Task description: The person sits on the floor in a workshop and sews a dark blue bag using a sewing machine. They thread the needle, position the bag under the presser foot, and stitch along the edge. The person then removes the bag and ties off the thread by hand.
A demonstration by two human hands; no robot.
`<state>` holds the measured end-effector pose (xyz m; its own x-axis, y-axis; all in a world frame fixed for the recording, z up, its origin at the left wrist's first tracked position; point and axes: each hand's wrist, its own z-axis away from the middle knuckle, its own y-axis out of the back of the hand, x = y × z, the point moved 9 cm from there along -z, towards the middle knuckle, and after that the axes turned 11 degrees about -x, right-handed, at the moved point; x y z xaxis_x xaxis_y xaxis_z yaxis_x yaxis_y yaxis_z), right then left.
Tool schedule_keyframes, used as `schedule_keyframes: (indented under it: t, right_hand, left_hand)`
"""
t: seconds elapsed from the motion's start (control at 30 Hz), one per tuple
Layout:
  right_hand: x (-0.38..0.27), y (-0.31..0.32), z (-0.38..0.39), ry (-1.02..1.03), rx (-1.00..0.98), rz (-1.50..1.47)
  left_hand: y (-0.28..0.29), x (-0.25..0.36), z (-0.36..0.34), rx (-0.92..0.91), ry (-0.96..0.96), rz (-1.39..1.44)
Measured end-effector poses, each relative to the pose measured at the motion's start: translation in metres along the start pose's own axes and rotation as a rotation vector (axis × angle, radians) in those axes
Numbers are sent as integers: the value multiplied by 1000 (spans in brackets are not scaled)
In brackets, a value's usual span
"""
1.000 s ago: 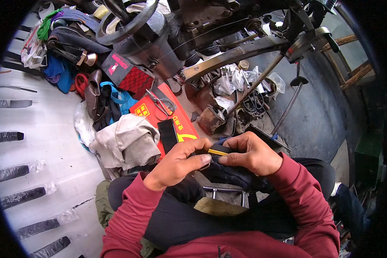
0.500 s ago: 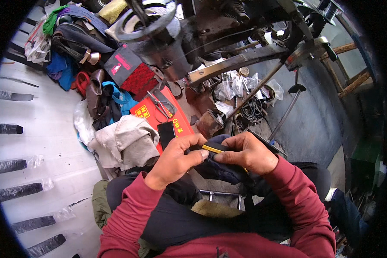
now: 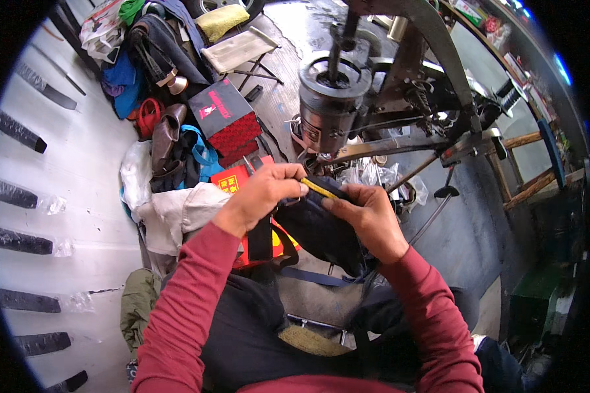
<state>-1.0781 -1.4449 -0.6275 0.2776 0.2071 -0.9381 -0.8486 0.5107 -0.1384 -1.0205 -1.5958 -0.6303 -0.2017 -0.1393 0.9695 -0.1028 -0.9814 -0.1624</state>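
Note:
Between my hands hangs a dark cloth bag (image 3: 321, 232) with a narrow yellow strip (image 3: 320, 188) along its top edge, perhaps a zip. My left hand (image 3: 267, 194) is closed, pinching one end of that edge between thumb and fingers. The other end is gripped by my right hand (image 3: 367, 216), its thumb pressed on the near side. The strip slopes down from left to right. The bag's lower part falls toward my lap, and a dark strap trails beneath it.
A cast-metal sewing machine (image 3: 337, 85) stands ahead. To the left are a black-and-red box (image 3: 223, 114), brown shoes (image 3: 168, 141) and a beige cloth (image 3: 180, 216). A folding stool (image 3: 239, 51) stands farther back. Wrapped black strips (image 3: 19, 239) line the white panel at left.
Both hands have lifted the bag's edge up and slightly away, so more of its dark body shows. The view has shifted, bringing the folding stool and more of the machine into sight.

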Motion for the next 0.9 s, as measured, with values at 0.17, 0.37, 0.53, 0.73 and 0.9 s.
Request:
schedule_keyframes:
  t: [0.17, 0.37, 0.53, 0.73, 0.9]
  right_hand:
    - [-6, 12, -27, 61, 99, 118]
    - [-4, 27, -34, 91, 163, -45]
    - [-15, 33, -35, 148, 197, 9]
    - [-29, 43, -25, 204, 308, 313]
    - [-82, 35, 15, 594, 560, 845]
  left_hand:
    - [29, -9, -27, -62, 30, 39]
    - [37, -17, -60, -100, 4, -4]
    - [32, -6, -71, -120, -89, 89]
    - [30, -6, -74, -144, -85, 65]
    - [29, -7, -77, -149, -110, 63]
